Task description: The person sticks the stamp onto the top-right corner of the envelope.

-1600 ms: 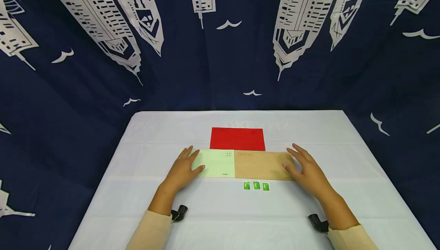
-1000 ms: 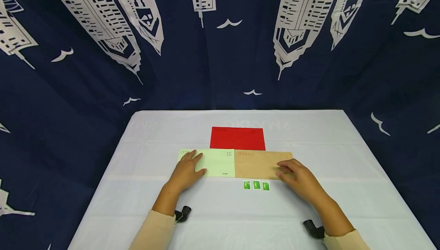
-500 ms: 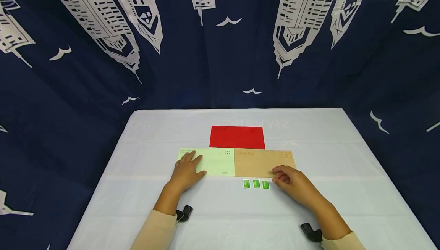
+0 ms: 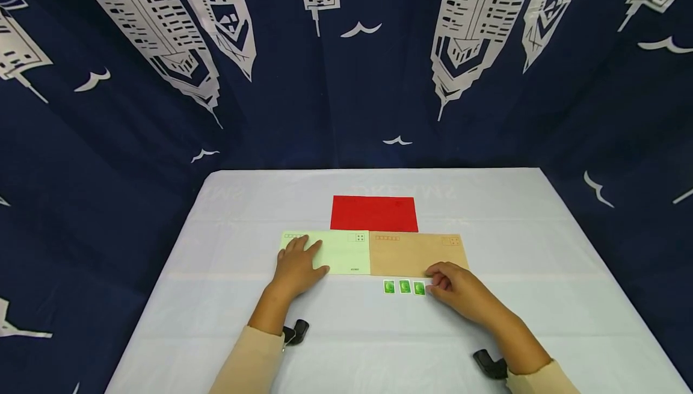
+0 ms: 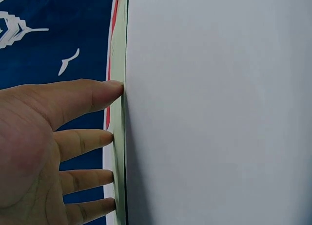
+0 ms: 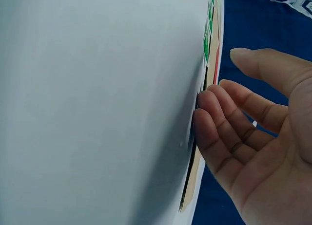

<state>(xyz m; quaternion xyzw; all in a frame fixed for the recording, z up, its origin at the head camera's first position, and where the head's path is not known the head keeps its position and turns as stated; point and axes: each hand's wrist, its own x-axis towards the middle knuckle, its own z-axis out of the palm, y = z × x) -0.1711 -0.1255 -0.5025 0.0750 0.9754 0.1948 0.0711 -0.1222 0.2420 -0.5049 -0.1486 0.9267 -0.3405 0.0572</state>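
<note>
1. right hand slides inward, loosely curled, grasping nothing.
2. so the nearest stamp, just beside at its nine o'clock, looks within reach.
3. left hand stays spread, unclenched, on the green envelope.

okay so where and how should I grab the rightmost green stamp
Probably by its right edge, coming in low from the right with a light pinch. The rightmost stamp lies flat on the white table, with the middle stamp close on its left and the brown envelope just beyond it. The right grip is beside that right edge.
</note>
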